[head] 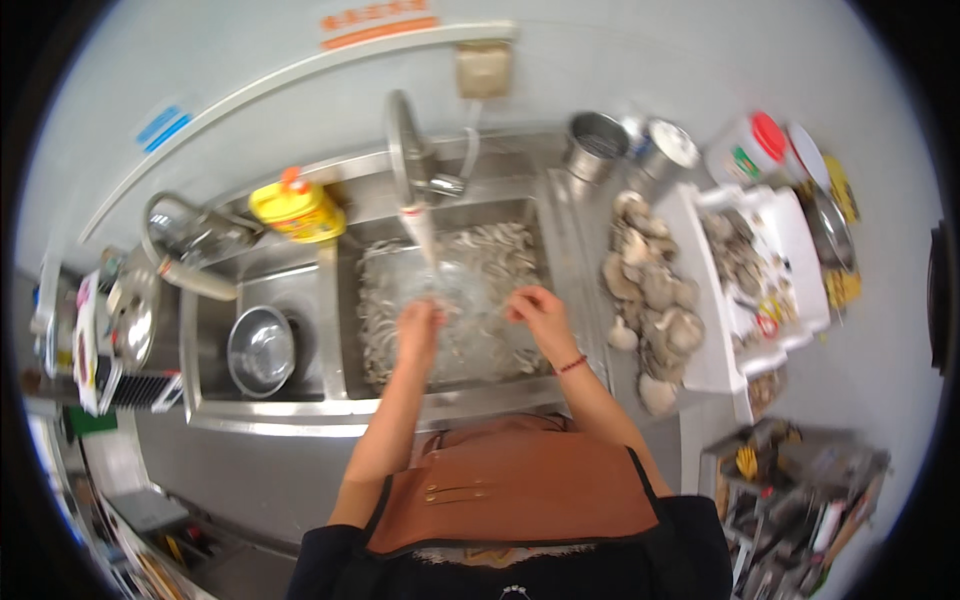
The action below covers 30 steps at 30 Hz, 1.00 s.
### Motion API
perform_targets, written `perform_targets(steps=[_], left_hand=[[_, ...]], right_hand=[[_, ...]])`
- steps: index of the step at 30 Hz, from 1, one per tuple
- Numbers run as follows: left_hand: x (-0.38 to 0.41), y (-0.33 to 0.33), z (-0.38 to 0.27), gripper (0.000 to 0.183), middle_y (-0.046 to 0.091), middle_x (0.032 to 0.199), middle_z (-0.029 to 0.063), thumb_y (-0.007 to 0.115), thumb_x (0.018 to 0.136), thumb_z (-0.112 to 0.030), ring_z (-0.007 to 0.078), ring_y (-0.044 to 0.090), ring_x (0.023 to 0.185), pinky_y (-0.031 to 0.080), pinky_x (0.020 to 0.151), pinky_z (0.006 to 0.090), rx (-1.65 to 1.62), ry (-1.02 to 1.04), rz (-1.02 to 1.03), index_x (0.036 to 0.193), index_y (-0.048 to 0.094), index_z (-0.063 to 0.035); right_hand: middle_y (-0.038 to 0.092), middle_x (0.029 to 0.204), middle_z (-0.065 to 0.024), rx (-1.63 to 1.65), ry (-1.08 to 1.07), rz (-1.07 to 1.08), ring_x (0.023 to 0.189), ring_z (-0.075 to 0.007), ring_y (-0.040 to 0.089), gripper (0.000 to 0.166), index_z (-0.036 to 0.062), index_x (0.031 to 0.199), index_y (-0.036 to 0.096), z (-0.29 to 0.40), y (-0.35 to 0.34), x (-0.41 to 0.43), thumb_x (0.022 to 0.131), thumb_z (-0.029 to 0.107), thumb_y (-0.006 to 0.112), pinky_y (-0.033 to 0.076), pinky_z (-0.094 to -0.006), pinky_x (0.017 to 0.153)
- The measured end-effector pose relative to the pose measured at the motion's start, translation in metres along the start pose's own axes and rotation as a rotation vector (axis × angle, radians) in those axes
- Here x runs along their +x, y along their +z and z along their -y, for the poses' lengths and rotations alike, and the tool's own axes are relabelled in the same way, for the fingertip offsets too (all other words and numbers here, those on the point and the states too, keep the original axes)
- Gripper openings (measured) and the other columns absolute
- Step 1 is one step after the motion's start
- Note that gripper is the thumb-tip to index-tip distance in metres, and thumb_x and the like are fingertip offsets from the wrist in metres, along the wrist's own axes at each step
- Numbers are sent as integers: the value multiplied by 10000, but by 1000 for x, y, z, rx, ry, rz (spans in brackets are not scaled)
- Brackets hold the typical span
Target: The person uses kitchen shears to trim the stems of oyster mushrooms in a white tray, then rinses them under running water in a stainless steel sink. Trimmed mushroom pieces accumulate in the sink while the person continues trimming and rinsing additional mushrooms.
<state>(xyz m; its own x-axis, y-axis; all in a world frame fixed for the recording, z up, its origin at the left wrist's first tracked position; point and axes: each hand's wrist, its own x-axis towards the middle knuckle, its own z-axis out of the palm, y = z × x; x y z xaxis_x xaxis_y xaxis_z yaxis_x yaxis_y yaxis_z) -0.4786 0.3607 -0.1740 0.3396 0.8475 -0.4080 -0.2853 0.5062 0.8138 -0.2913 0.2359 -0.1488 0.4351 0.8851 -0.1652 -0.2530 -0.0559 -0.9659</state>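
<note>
Water and many pale grey torn mushroom pieces (495,251) fill the right basin of a stainless steel sink (551,247). A faucet (409,161) with a white nozzle pours water into it. My left hand (421,326) is over the basin, just below the stream, its blurred fingers curled. To the right, my right hand (538,315) is over the water with thumb and fingertips brought together. Whether either hand holds a piece is too blurred to tell. Clustered oyster mushrooms (656,292) lie on the steel counter right of the basin.
A white foam box (806,277) with more mushrooms stands at right. Behind are a steel canister (596,142) and a red-lidded tub (750,146). In the left basin sits a metal bowl (261,351); a yellow bottle (296,208) stands behind the divider.
</note>
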Motion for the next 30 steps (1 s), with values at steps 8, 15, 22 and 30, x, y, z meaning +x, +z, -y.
perform_targets(steps=[8,15,22,30], left_hand=[[7,-93,35,193,603,800,45,605,828,-61,104,578,657,482,571,224,714,85,181,1010,588,1],[-26,-18,35,111,612,717,33,583,834,-46,85,550,582,461,525,220,777,-7,400,927,624,-2],[-38,73,42,202,594,897,44,588,856,-92,100,546,629,471,601,230,790,461,714,1044,606,-22],[-48,89,7,151,603,772,15,611,827,-51,81,531,615,447,570,220,444,-130,676,971,596,-6]], right_hand=[[560,949,-109,-1568,-399,-349,939,-278,516,212,53,963,561,10,-94,-61,757,94,535,416,-377,765],[557,977,-102,-1834,-204,-358,973,-256,509,191,58,923,566,-21,-155,-100,741,113,559,393,-379,776],[498,660,-70,-569,-28,-59,527,-126,456,215,-22,931,498,-3,-111,-70,823,143,584,391,-284,492],[557,749,-7,-191,85,111,583,-60,512,204,18,971,533,34,-50,-48,842,153,617,382,-204,485]])
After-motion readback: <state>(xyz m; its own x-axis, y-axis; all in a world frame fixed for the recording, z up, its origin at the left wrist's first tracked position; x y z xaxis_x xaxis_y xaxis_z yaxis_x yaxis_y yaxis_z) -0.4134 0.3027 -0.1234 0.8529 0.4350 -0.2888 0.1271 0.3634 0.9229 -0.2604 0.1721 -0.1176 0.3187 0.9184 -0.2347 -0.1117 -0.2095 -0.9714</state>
